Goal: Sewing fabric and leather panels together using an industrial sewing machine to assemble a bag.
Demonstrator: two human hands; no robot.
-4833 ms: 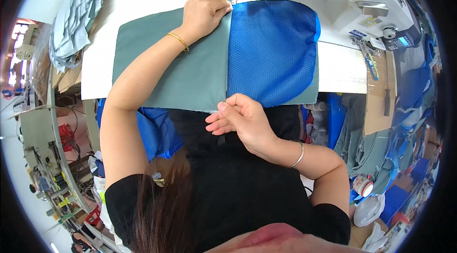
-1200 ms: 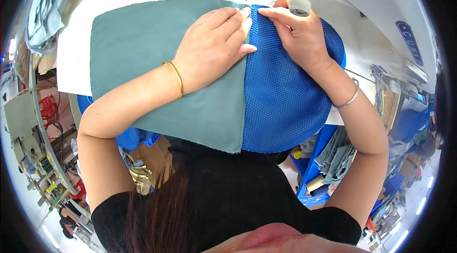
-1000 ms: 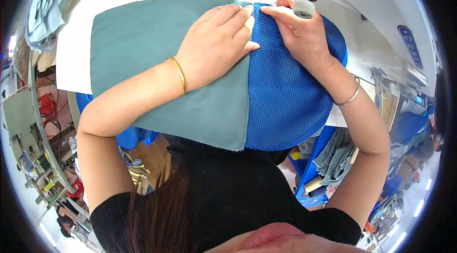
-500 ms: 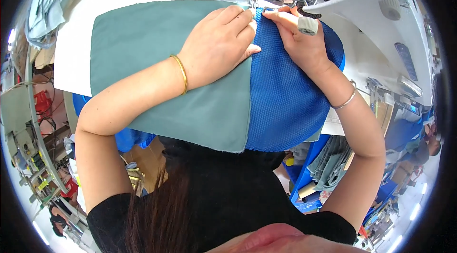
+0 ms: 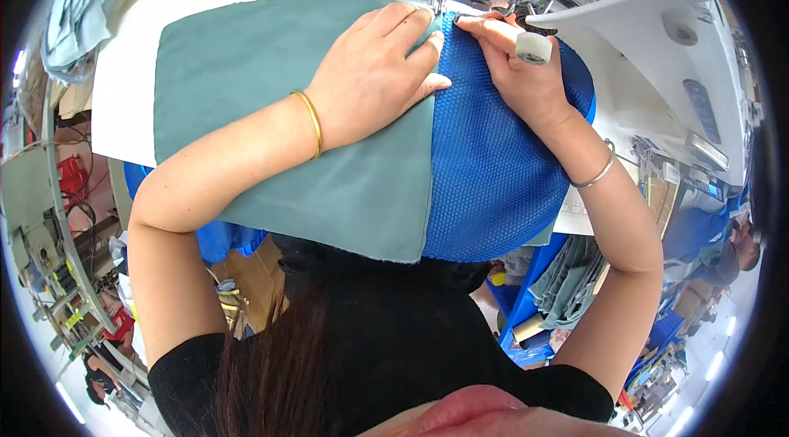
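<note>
A grey-green fabric panel (image 5: 246,67) lies along the edge of a blue mesh fabric (image 5: 501,182), both stretched across the white work surface. My left hand (image 5: 378,75) rests on the green panel beside the seam, its thumb stretched over onto the mesh. With fingers pressed together, my right hand (image 5: 518,67) grips the mesh near its far edge. A sewing machine's presser foot (image 5: 440,0) stands just beyond my fingertips, where the two fabrics meet. Part of the right hand is hidden behind a pale ribbed knob (image 5: 534,48).
The white sewing machine body (image 5: 657,51) stands to the right and overhead. Folded grey-green cloth (image 5: 82,10) hangs at the far left. More cut pieces (image 5: 571,281) sit by a blue rack at the lower right. Another person (image 5: 727,256) is at the far right.
The green panel has slid very slightly away from me and left. My left fingers have shifted slightly left, away from the presser foot; my right hand is nearly still.
</note>
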